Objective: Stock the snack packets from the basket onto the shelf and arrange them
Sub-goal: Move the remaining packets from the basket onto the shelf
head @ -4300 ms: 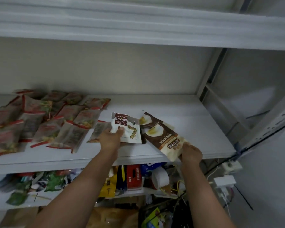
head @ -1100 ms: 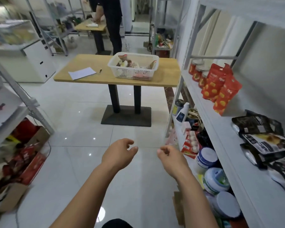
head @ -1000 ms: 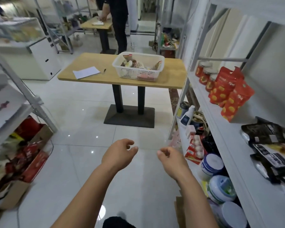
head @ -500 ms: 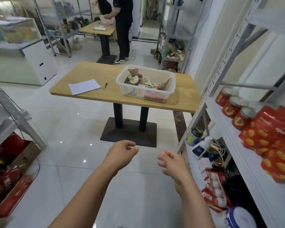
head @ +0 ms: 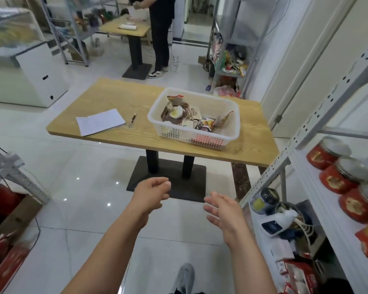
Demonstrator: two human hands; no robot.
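Left hand (head: pixel 151 195): empty, fingers loosely curled, over floor. Right hand (head: pixel 223 211): empty, fingers spread apart. Wooden table (head: pixel 123 98) beyond: white basket (head: pixel 232 132) near its right edge, holding snack packets (head: pixel 179 112); paper (head: pixel 100 122) and pen (head: pixel 132 119) toward its left edge.

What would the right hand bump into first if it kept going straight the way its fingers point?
Probably the near edge of the light wooden table. The open right hand points forward over bare white floor tiles; depth is hard to judge.
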